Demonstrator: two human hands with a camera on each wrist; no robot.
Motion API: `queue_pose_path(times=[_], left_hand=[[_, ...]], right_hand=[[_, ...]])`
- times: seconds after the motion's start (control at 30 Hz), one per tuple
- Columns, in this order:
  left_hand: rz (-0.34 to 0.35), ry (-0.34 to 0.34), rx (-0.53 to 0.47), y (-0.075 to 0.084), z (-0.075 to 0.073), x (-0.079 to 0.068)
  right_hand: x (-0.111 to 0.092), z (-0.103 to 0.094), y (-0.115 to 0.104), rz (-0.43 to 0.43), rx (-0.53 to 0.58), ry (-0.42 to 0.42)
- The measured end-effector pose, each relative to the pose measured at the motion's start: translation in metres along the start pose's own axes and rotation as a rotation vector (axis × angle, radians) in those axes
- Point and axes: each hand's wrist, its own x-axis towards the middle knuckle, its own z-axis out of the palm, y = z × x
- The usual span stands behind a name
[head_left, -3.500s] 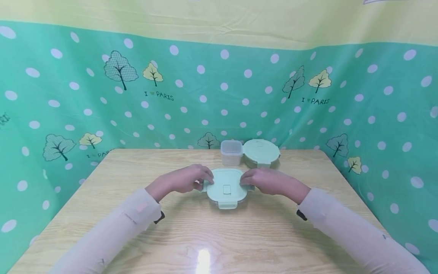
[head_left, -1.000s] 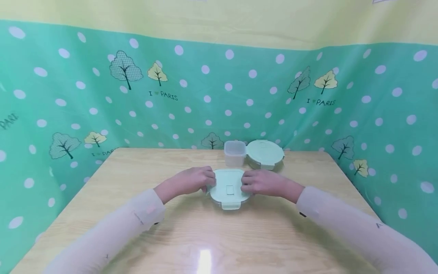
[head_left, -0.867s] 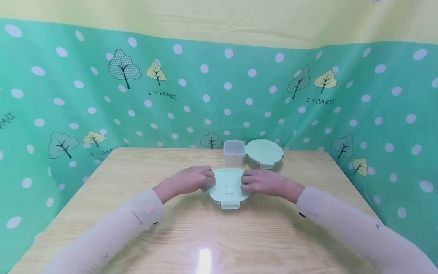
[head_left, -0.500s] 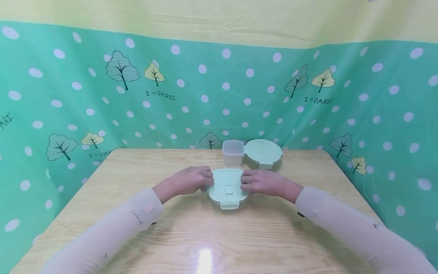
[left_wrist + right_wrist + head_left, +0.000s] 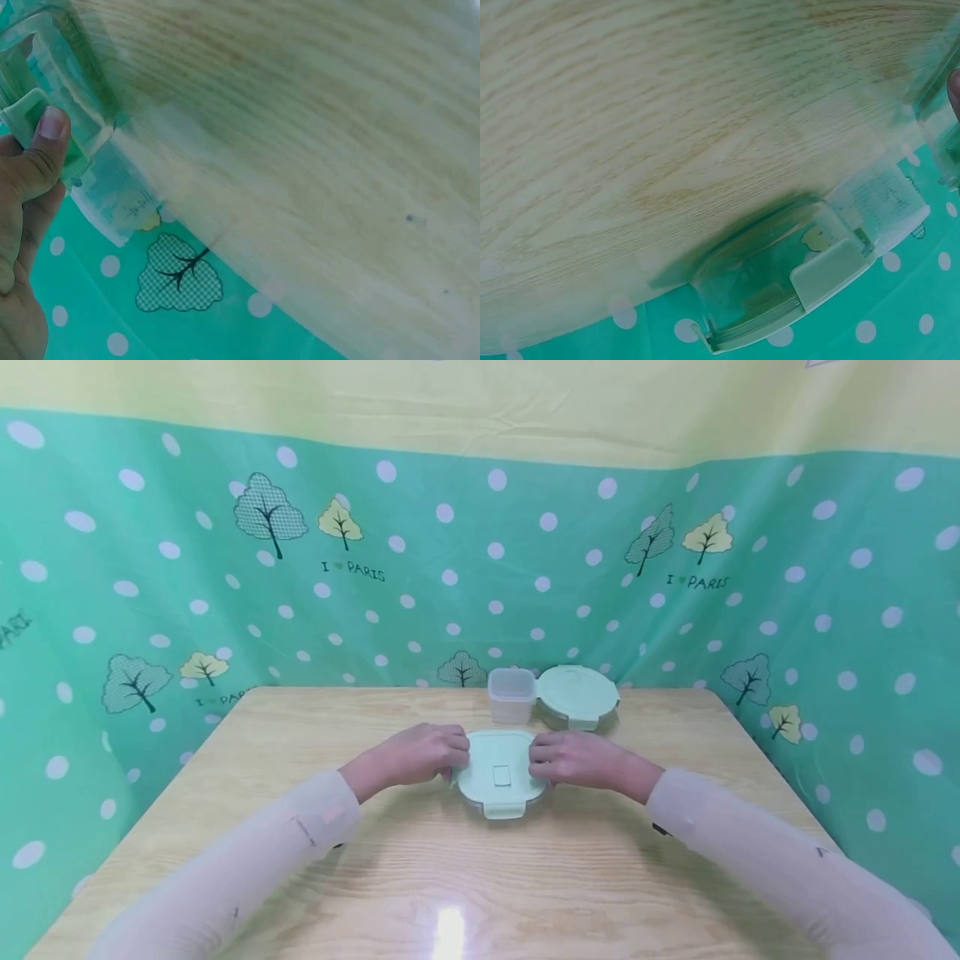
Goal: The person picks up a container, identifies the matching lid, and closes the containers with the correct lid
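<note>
A rounded-square food container with a pale green lid and clear body sits mid-table in the head view. My left hand grips its left side, fingers curled over the lid's edge. In the left wrist view, the thumb of that hand presses a green side latch, which hangs down against the clear wall. On the opposite side my right hand grips the lid edge with bent fingers and covers the latch there. Only a thumb's edge shows in the right wrist view, against the clear wall. The front latch slants outward.
Behind the container stand a small clear tub and a round green-lidded container, close together by the table's back edge. A green dotted cloth hangs behind the wooden table.
Since the oldest frame, both hands have curled more tightly over the container's sides, and the side latches that stuck out are now covered. Over the last second the hands barely move.
</note>
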Motion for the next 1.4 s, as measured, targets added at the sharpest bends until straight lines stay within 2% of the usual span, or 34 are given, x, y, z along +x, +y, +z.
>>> queue_pose_path(times=[0.27,0.6,0.87,1.13,1.23,1.4], left_hand=[[0.031,-0.024,0.023,0.000,-0.003,0.003],[0.032,-0.045,0.041,-0.001,-0.005,0.005],[0.032,-0.022,0.030,-0.004,-0.001,0.005],[0.034,0.030,0.012,-0.004,0.005,0.007],[0.032,0.023,-0.006,-0.003,0.007,0.006],[0.023,0.002,-0.011,-0.001,0.002,0.007]], right_hand=[[-0.002,0.002,-0.002,-0.003,-0.010,0.007],[-0.001,0.003,-0.001,-0.018,-0.029,-0.007],[-0.001,0.000,0.001,-0.031,-0.045,0.009],[-0.003,-0.001,0.001,-0.028,-0.061,-0.003],[-0.004,0.000,-0.001,-0.041,-0.056,-0.004],[-0.002,-0.001,-0.001,-0.041,-0.057,0.004]])
